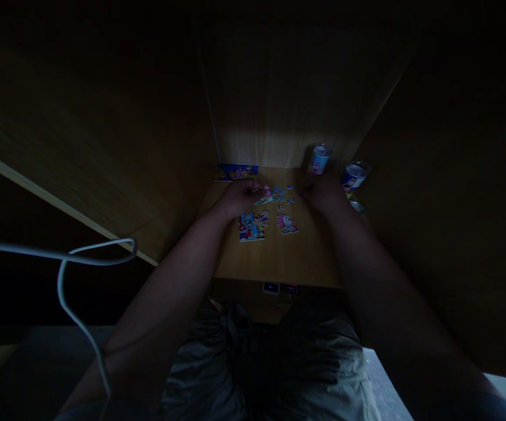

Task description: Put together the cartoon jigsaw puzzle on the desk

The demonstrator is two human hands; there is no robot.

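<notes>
My left hand is over the far left of the wooden table, fingers curled and thumb tip meeting a pink jigsaw puzzle piece. At the right, my right hand has its fingers bent together in shadow; whatever is in them is hidden. Between the hands lie several loose blue puzzle pieces. Nearer to me are two joined puzzle sections: a blue and red one on the left and a smaller pink and white one on the right.
Behind my left hand lies a blue picture card. Two clear-topped canisters, one light blue and one dark blue, stand at the back right, near a round lid. Panels enclose the table. A white cable hangs left.
</notes>
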